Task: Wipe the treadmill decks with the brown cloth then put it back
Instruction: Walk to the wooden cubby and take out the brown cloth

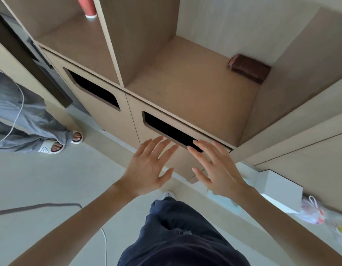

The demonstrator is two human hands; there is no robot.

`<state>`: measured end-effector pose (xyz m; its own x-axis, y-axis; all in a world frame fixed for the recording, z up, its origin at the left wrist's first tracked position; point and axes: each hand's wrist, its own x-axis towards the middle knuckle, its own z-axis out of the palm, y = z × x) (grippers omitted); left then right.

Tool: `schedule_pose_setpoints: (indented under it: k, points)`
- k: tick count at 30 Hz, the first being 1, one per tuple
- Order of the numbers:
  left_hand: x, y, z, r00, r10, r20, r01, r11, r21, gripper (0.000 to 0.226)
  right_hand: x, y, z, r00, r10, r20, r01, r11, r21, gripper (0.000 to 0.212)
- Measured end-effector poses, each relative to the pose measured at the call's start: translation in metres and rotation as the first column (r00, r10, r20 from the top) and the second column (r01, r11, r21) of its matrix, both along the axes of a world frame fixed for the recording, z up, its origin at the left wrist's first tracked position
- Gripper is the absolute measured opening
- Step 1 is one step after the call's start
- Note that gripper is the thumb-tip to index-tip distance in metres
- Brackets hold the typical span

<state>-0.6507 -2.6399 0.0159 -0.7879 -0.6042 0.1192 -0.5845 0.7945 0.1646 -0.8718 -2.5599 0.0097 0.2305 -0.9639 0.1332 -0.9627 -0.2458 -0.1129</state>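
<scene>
Nothing is held in either grip: the left hand [147, 166] and right hand [218, 169] are spread wide, palms down, fingers straight. The right fingertips [197, 145] are seen over a dark slot [166, 129] in a cabinet door; whether it is touched cannot be told. The folded brown cloth [249, 68] is laid on the shelf [195, 89] above, in its far right corner, well apart from both hands. A red cup [87, 6] is cut off at the top edge. A plastic bag [310, 212] at right is blurred.
</scene>
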Motion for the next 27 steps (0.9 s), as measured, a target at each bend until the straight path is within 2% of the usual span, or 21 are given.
schedule_pose_setpoints:
  k: [6, 12, 16, 21, 27]
  points:
    - [-0.038, -0.057, 0.0, 0.996, -0.091, 0.01, 0.092, 0.995, -0.037, 0.054, -0.026, -0.04, 0.002, 0.998, -0.055, -0.012, 0.055, 0.998, -0.027, 0.048]
    - [-0.063, -0.104, -0.001, 0.973, -0.232, -0.002, 0.231, 0.971, -0.066, 0.052, -0.038, -0.059, 0.007, 0.977, -0.213, -0.032, 0.212, 0.977, -0.019, 0.049]
    - [-0.071, -0.131, 0.0, 0.952, -0.305, -0.004, 0.305, 0.952, -0.019, 0.053, -0.03, -0.067, 0.007, 0.953, -0.294, -0.077, 0.294, 0.956, -0.015, 0.05]
    - [-0.077, -0.161, 0.01, 0.92, -0.391, 0.038, 0.39, 0.92, 0.032, 0.058, -0.008, -0.085, 0.012, 0.908, -0.418, -0.037, 0.413, 0.906, -0.092, 0.049]
    - [-0.082, -0.197, 0.016, 0.877, -0.48, 0.033, 0.48, 0.877, -0.017, 0.056, 0.004, -0.104, 0.011, 0.856, -0.516, -0.029, 0.498, 0.838, -0.223, 0.048]
